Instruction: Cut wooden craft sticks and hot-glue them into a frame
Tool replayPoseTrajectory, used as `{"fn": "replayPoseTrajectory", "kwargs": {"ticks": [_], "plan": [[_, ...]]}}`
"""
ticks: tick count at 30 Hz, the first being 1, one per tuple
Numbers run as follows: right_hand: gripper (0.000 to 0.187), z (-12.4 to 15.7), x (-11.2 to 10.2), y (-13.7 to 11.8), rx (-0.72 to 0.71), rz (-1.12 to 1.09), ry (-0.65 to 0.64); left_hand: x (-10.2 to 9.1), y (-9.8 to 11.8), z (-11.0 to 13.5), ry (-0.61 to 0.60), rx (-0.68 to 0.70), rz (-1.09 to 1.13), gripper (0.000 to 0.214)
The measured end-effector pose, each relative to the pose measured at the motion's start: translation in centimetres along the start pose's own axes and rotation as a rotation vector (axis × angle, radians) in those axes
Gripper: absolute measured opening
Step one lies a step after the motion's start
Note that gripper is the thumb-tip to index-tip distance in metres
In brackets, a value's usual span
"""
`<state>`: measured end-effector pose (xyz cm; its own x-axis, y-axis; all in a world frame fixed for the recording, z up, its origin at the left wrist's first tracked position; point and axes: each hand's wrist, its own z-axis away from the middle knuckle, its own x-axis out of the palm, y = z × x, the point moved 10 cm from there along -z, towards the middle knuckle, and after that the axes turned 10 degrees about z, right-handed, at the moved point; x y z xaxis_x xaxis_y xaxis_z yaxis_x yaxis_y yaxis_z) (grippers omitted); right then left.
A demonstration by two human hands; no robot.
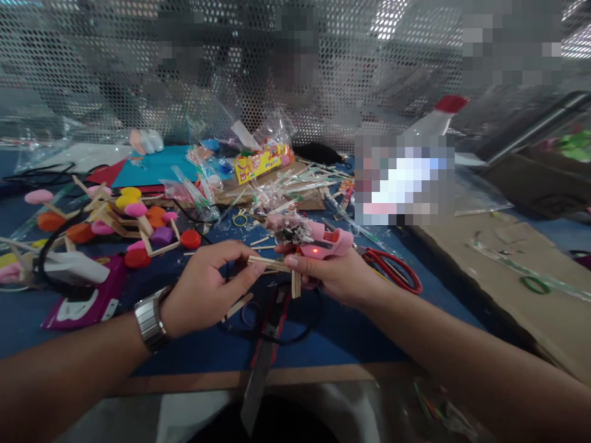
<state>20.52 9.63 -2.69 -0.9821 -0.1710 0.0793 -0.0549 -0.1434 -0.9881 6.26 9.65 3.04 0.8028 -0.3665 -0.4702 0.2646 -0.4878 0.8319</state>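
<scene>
My left hand (210, 286) pinches one end of a small piece made of wooden craft sticks (270, 264). My right hand (346, 277) is closed on the other end, thumb pressed against the sticks; a short bundle points down there. Over the right index finger sits a pink hot glue gun (330, 239) with a lit red light and stringy glue at its front. How firmly the hand grips it I cannot tell. Below the hands lies a red and black utility knife (274, 314), its long blade past the table edge. Red-handled scissors (406, 271) lie beside my right hand.
At left stand craft-stick builds with coloured clay (133, 224) and a purple packet (95, 295). Behind are a yellow box (263, 163), loose sticks, plastic wrappers and blue card (154, 167). A black cable (300, 337) loops by the knife. Cardboard (498, 252) lies right; perforated metal rises behind.
</scene>
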Motion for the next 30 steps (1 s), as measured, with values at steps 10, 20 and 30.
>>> {"fn": "replayPoseTrajectory", "kwargs": {"ticks": [10,20,30], "plan": [[0.036,0.1,0.9,0.4,0.011,0.043,-0.055,0.1,-0.8,0.2,0.025,-0.064,0.106,0.022],[0.03,0.2,2.2,0.2,-0.045,0.034,-0.135,1.4,-0.5,0.6,-0.032,-0.086,0.133,0.026],[0.028,0.5,2.6,-0.9,-0.107,0.104,-0.164,1.4,-1.0,0.8,-0.017,-0.116,0.13,0.03]]}}
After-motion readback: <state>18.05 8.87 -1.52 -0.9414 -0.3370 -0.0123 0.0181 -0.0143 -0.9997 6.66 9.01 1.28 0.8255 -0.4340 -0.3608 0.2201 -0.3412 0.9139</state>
